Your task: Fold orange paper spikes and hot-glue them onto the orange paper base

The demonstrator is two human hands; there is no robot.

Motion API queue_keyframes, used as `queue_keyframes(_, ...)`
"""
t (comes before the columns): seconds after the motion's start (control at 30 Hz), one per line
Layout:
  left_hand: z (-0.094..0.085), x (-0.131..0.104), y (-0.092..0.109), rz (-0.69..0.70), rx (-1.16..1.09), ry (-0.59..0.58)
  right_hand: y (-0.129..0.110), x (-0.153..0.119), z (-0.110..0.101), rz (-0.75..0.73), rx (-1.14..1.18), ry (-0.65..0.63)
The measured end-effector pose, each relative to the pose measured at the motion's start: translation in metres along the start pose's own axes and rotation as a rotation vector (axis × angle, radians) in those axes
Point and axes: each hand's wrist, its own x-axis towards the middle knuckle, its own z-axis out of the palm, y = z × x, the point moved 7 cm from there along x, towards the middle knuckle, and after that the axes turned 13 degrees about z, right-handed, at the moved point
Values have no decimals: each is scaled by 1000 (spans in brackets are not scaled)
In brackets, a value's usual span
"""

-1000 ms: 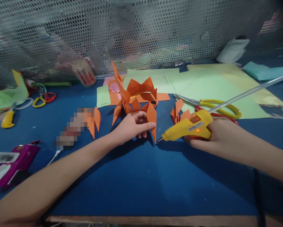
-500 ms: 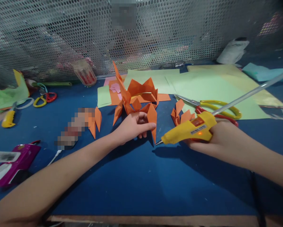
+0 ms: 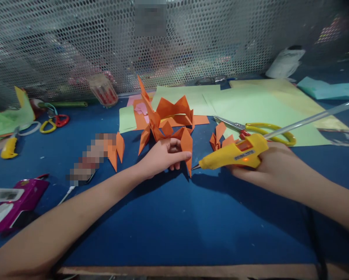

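Observation:
My left hand (image 3: 165, 157) pinches a pointed orange folded paper piece (image 3: 186, 146) between thumb and fingers, its tip hanging down. Just behind the hand stands a ring of orange folded paper (image 3: 174, 111) with spiky points. On the right, my right hand (image 3: 262, 167) is wrapped round a yellow glue gun (image 3: 232, 153) with a small orange light lit and a clear glue stick out of its back. The gun's metal nozzle is at the lower edge of the pinched piece, near its tip. Behind the gun lies another orange folded cluster (image 3: 219, 136), partly hidden.
Scissors (image 3: 235, 124) lie on green paper sheets (image 3: 258, 105) behind the gun. Leftward are loose orange pieces (image 3: 120, 146), a pixelated object, a purple device (image 3: 28, 204), a yellow cutter (image 3: 10, 147), smaller scissors (image 3: 50, 124) and a jar (image 3: 103, 90). A perforated screen (image 3: 104, 39) stands behind.
The glue gun and my right hand have moved slightly up, bringing the nozzle from beside the paper's bottom tip to a little higher along its edge. My left hand keeps its pinch.

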Motion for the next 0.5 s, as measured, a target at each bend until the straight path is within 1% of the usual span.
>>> queue_keyframes(0.23,1,0,0,3,13,-17,14,3,0,188,-39,-40)
queue_keyframes(0.37,0,0,0,21,15,-11,20,6,2,246,-73,-58)
queue_keyframes(0.43,-1,0,5,47,12,-7,20,6,1,260,-90,-43)
queue_keyframes(0.5,-4,0,14,98,31,23,19,6,1,268,-113,-38)
